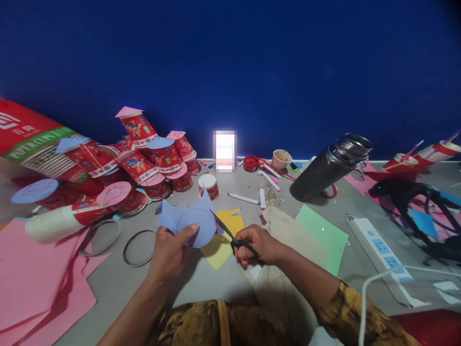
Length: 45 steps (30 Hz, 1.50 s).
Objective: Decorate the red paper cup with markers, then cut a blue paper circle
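Between thumb and fingers, my left hand [176,245] pinches a piece of blue paper [198,228] that has a circle outlined on it and a ragged, partly cut border. My right hand [257,245] grips black-handled scissors [230,234], whose blades point up and left at the paper's right edge. How far the blades are apart is hard to see. Below the blades, yellow paper [219,247] lies on the table. A red paper cup [209,186] stands upside down just beyond the blue paper.
Paper cups with paper tops [154,158] are piled at the left, near pink sheets [43,278] and two rings [139,247]. On the right are a dark flask [329,168], green paper [320,235], a power strip [385,259] and a white cable [363,298]. Markers [244,198] lie at the back.
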Motion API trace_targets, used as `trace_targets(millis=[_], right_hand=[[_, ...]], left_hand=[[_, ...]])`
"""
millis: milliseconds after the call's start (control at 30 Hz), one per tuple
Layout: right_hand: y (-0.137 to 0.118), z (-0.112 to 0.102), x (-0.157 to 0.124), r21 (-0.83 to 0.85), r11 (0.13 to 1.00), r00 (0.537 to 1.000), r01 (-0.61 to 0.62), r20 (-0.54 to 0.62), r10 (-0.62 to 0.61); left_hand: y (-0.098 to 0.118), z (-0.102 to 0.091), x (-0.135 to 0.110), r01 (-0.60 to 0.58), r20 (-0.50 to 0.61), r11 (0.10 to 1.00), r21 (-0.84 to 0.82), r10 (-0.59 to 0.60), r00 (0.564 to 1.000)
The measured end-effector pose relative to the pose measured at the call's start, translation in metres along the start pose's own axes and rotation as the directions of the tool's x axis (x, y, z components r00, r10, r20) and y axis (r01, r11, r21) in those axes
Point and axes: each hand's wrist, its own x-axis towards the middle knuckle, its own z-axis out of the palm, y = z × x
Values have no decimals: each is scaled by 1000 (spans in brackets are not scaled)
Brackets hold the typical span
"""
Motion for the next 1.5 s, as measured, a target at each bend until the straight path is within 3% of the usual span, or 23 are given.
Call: trace_targets(millis=[133, 667, 1000, 1267, 1500], right_hand=[[0, -1, -1, -3, 1000, 1000, -5, 6, 5], [1, -1, 1, -23, 1000, 1000, -11, -6, 11], [1, 1, 1, -10, 1000, 1000, -16, -6, 16], [-1, 1, -1, -23, 1000, 1000, -19, 8, 19], [1, 1, 0, -34, 999, 1000, -5, -1, 5]], left_hand=[[1, 2, -1, -53, -58, 998, 33, 55, 997], [5, 5, -2, -2, 7, 1000, -5, 2, 1000], [2, 2, 3, -1, -22, 998, -62, -1, 1000], [3, -3, 3, 39, -3, 995, 90, -39, 999], [3, -3, 5, 54, 9, 995, 89, -55, 998]])
